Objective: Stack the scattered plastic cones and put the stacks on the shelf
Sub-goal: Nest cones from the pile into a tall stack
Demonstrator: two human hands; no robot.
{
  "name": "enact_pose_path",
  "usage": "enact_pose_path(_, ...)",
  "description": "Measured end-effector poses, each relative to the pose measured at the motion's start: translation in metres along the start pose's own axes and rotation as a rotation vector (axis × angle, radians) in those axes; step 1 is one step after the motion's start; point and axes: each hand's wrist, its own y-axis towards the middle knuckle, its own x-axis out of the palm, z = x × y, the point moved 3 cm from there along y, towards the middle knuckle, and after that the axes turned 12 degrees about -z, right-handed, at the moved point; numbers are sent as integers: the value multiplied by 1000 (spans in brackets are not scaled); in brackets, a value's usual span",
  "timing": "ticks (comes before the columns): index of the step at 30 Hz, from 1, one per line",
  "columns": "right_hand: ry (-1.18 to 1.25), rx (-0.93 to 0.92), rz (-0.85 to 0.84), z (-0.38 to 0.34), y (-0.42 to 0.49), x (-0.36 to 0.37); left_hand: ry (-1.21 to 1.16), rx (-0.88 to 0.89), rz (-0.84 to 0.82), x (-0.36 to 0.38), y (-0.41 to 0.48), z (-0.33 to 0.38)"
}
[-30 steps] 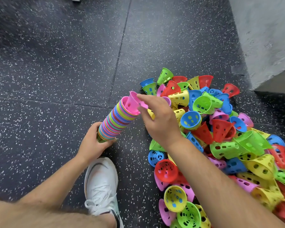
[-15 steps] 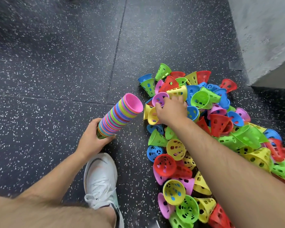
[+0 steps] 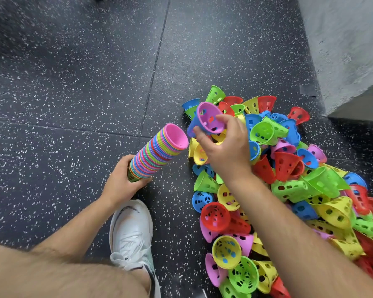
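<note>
Your right hand (image 3: 224, 149) pinches a purple cone (image 3: 209, 117) at its rim, just beside the stack (image 3: 157, 151) mouth. Your left hand (image 3: 120, 182) wraps the tilted stack's base. Cones look light, thin and probably flexy, so grip rims and support the stack low.

A single wide-angle camera on the person's head looks steeply down at the floor (image 3: 73, 72) from close range. The left hand (image 3: 122, 181) with its stack (image 3: 157, 153) and the right hand (image 3: 226, 149) with a cone (image 3: 209, 118) sit near mid-frame, forearms entering from the bottom edge. The pile (image 3: 289, 190) fills the lower right and a wall (image 3: 349, 39) the top right. A floor seam (image 3: 157, 54) bows slightly, probably from the lens.
</note>
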Motion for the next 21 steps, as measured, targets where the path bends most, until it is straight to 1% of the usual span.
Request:
enact_pose_path(1, 18, -11, -52, -5, -3, 5, 5, 4, 2, 0, 0, 1)
enact_pose_path(4, -12, 0, -365, -9, -9, 24, 12, 13, -2, 1, 0, 1)
enact_pose_path(5, -16, 6, -438, -6, -11, 29, 12, 16, 0, 2, 0, 0)
enact_pose_path(6, -6, 15, -456, -4, -12, 30, 11, 17, 2, 2, -1, 0)
enact_pose_path(8, 7, 36, -376, 5, -15, 27, 10, 17, 2, 2, -1, 0)
enact_pose_path(9, -61, 32, -347, 12, -15, 25, 10, 18, 1, 2, -1, -1)
enact_pose_path(10, -197, 29, -367, 19, -16, 25, 11, 19, 0, 2, -1, -1)
enact_pose_path(12, -515, 33, -533, 34, -20, 31, 13, 21, 1, 2, -1, -2)
enact_pose_path(13, -629, 34, -616, 41, -22, 35, 15, 21, 1, 1, -1, -3)
enact_pose_path(14, -704, 21, -664, 46, -24, 38, 15, 21, -1, 2, -1, -3)
enact_pose_path(15, -741, -3, -677, 49, -25, 40, 13, 20, -3, 2, -1, -3)
enact_pose_path(17, -743, -46, -645, 50, -23, 41, 8, 20, -1, 2, -1, -3)
enact_pose_path(19, -696, -53, -589, 50, -19, 38, 5, 22, 3, 2, -2, -3)
enact_pose_path(21, -589, -40, -503, 45, -17, 30, -2, 21, 7, 2, -2, -2)
